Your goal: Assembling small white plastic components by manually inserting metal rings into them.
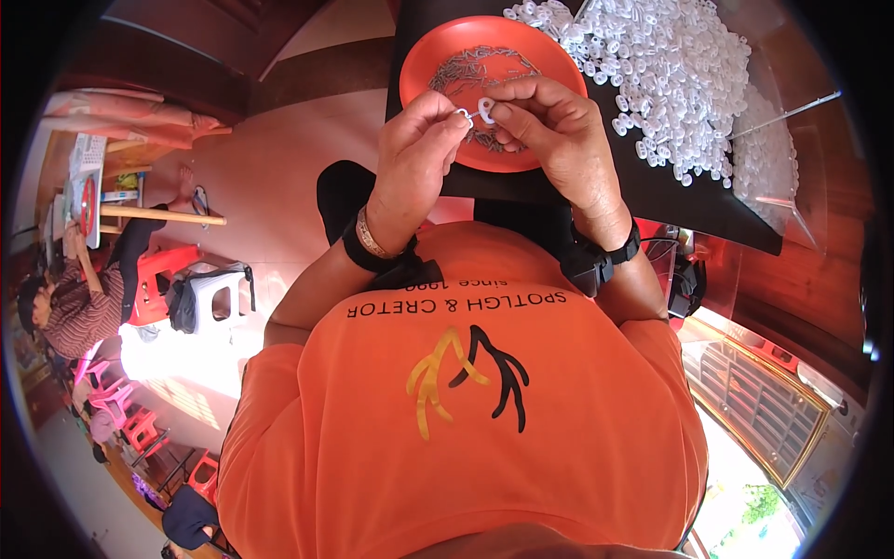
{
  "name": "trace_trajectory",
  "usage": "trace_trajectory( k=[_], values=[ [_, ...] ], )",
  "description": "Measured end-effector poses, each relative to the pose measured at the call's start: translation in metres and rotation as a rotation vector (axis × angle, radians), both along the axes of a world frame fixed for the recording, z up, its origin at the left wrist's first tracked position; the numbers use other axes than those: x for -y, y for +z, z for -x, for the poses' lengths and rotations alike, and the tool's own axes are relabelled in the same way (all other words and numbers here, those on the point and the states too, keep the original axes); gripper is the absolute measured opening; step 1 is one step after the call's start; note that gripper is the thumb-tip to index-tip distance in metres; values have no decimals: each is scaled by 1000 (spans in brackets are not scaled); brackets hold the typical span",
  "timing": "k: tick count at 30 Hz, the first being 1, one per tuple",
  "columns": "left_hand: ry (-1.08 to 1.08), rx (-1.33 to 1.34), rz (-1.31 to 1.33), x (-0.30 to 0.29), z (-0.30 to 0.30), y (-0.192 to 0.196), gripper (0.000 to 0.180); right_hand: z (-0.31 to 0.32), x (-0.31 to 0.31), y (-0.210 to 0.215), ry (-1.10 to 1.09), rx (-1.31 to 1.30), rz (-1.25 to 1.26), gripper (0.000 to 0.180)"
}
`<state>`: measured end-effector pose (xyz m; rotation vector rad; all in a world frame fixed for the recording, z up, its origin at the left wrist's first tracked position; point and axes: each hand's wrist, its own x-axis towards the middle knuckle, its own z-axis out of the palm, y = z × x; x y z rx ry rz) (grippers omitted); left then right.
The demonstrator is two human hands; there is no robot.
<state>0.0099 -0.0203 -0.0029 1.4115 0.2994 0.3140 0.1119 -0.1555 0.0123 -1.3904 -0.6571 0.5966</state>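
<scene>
left hand (414,149) pinches white loop (463,115) | right hand (559,140) pinches white piece (486,105) | pair looks unfinished | metal pins (466,70) in red bowl (411,82), white heap (675,84) remaining

Black table (656,205), viewed from above, bearing a round red plate (415,67) whose centre serves here as that of the clock face; small grey metal pins (466,70) lie scattered inside the plate, densest toward eleven o'clock. From one to about four o'clock spreads a heap of small white plastic pieces (666,79), lying loose on the table and reaching close to the plate's rim. Farther out, at three o'clock, stands a clear panel (808,168), its footing hard to make out.
</scene>
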Motion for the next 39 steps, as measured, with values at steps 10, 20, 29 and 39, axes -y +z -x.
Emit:
trace_trajectory(
  k=[10,20,29,39],
  values=[
    [-1,-18,9,1,0,1,18,-2,2,-2,24,-74,-15,14],
    [0,-20,18,4,-1,1,19,4,-3,-5,4,78,8,17],
    [28,19,190,6,-5,1,20,12,-7,-4,-94,423,14,27],
    [6,12,89,3,-5,4,20,10,-5,2,-35,606,32,32]
  ],
)
